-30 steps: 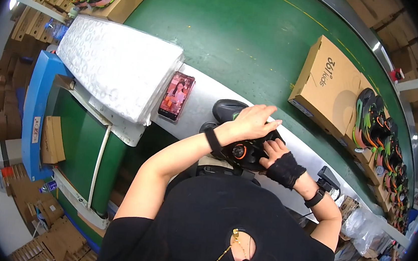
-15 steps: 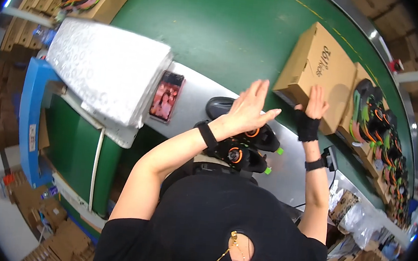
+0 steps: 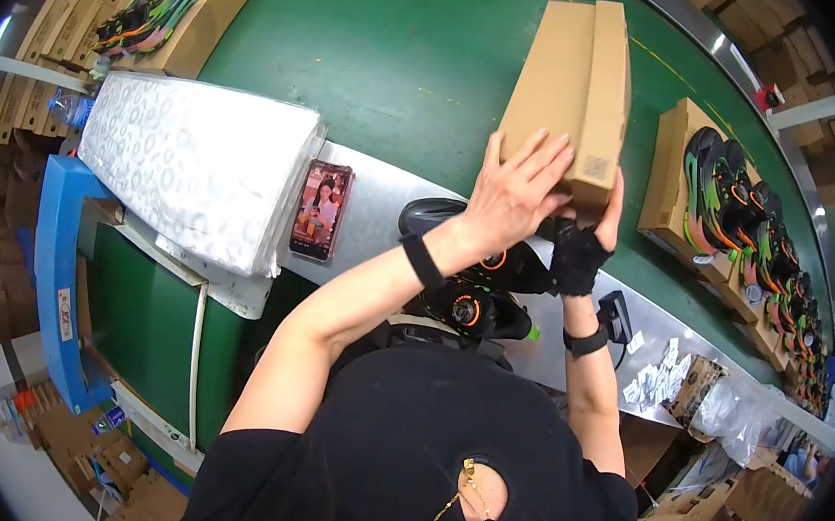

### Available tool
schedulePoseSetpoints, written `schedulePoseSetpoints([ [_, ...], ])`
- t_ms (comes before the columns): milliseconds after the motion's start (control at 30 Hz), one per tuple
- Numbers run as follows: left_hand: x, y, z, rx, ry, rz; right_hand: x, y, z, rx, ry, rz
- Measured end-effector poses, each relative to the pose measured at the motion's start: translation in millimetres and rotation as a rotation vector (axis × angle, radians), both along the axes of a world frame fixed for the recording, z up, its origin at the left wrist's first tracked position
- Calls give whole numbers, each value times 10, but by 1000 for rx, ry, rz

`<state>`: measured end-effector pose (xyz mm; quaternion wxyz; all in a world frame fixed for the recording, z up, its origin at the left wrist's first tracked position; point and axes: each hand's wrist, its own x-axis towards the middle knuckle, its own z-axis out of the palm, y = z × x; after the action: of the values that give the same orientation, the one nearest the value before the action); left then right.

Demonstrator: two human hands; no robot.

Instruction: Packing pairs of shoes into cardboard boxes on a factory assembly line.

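A brown cardboard shoe box (image 3: 553,83) is between my hands at its near end, turned with its lid side to the right. My left hand (image 3: 516,195) lies over the near part of the box, fingers spread on the cardboard and the thumb at the near edge. My right hand (image 3: 588,247), in a black fingerless glove, grips the near right corner, its fingers partly hidden. Below my left wrist, a pair of black sports shoes (image 3: 483,309) with orange rings and green tabs rests at the bench's near edge, partly covered by my forearm.
On the metal bench edge (image 3: 375,181) lies a phone (image 3: 321,213), beside a stack of white patterned wrapping sheets (image 3: 196,164). A blue frame (image 3: 59,276) stands at left. Shoes on boxes (image 3: 734,206) line the right; more shoes (image 3: 154,19) sit far left. Small labels (image 3: 663,377) lie lower right.
My hands have come together on the box; both were apart before. The box has moved left and turned, away from the row of boxes with shoes at right.
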<state>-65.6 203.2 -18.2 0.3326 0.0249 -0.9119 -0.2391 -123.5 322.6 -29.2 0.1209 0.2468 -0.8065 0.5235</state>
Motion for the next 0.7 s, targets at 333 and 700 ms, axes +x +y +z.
schedulePoseSetpoints([
  [333, -84, 51, 68, -41, 60, 20, -93, -110, -67, -108, -121, 36],
  [700, 96, 17, 99, 21, 51, -61, 81, 163, 124, -92, -162, 21],
])
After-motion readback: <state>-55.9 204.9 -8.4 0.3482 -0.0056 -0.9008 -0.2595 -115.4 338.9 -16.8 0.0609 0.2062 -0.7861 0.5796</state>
